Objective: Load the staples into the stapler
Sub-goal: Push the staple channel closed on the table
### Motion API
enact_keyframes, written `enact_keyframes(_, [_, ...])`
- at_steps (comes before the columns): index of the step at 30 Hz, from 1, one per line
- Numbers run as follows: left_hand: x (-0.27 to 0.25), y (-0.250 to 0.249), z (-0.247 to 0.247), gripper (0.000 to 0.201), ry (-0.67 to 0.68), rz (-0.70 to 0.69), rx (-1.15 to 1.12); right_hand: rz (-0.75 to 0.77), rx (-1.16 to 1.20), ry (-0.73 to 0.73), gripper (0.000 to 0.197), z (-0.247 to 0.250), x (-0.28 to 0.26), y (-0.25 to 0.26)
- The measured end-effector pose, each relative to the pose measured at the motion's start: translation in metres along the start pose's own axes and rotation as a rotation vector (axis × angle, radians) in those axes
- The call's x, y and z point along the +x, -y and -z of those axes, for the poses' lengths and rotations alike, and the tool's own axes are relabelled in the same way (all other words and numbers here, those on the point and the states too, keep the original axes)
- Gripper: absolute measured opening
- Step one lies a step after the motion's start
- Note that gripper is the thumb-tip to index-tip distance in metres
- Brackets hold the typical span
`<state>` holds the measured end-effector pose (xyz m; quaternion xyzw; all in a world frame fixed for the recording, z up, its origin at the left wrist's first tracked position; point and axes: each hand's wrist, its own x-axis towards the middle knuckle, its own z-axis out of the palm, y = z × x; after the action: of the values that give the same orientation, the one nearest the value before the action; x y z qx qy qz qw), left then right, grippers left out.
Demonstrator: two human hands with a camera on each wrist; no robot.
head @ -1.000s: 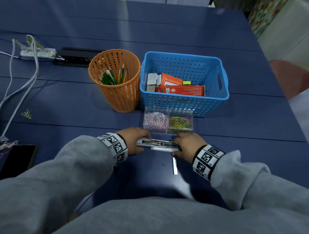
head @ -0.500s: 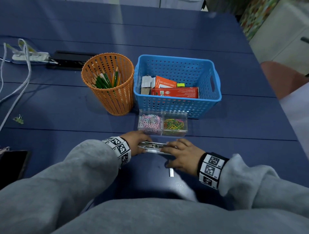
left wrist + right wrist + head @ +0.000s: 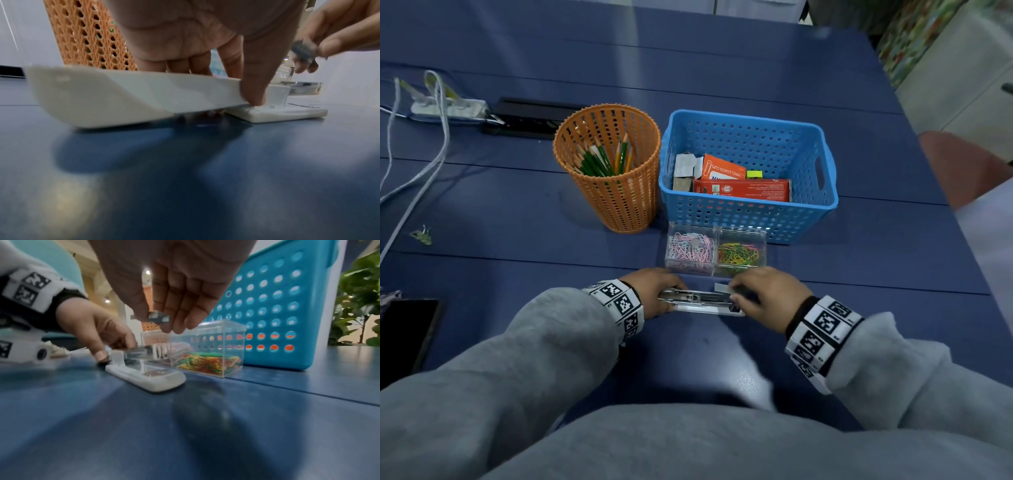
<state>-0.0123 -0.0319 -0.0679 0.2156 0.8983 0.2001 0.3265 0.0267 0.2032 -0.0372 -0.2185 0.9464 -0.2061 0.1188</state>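
Observation:
The white stapler (image 3: 698,303) lies opened flat on the blue table, just in front of me. My left hand (image 3: 666,291) grips its folded-back lid (image 3: 123,95), thumb (image 3: 255,84) at the hinge and fingers behind. The base (image 3: 148,379) and the bare metal magazine (image 3: 139,352) point right. My right hand (image 3: 734,291) pinches a short grey strip of staples (image 3: 158,317) between thumb and fingers, a little above the magazine's front end. The same strip (image 3: 302,51) shows blurred in the left wrist view.
A clear box of coloured paper clips (image 3: 715,253) stands right behind the stapler. Behind it are a blue basket (image 3: 825,192) with boxes and an orange pencil cup (image 3: 616,192). A dark phone (image 3: 404,329) lies at the left edge, and a power strip with cables (image 3: 448,108) at the far left.
The staple strip lay on the table in front of the stapler. My right hand left the stapler, reached down to the strip, and now holds it lifted over the magazine. The left hand stayed put.

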Motion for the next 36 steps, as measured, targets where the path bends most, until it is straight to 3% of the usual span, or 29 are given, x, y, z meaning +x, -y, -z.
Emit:
enact_keyframes(9, [-0.002,0.0,-0.001,0.036,-0.016,0.006,-0.001,0.09,-0.179,0.024,0.013,-0.022,0.009,0.01])
enact_keyframes(17, [-0.004,0.004,-0.002,0.042,-0.045,0.015,-0.007,-0.026,-0.122,0.111,0.024,-0.019,0.011,0.013])
enact_keyframes(20, [-0.011,0.015,0.003,0.046,-0.061,0.065,0.019,-0.057,-0.08,0.101,0.021,-0.019,0.012,0.013])
enact_keyframes(25, [-0.03,0.042,0.012,0.032,-0.11,0.192,0.025,-0.12,0.013,0.066,0.016,-0.02,0.01,0.011])
enact_keyframes(36, [-0.042,0.054,0.024,0.033,-0.163,0.298,-0.082,-0.028,0.007,0.003,0.015,-0.024,0.008,0.007])
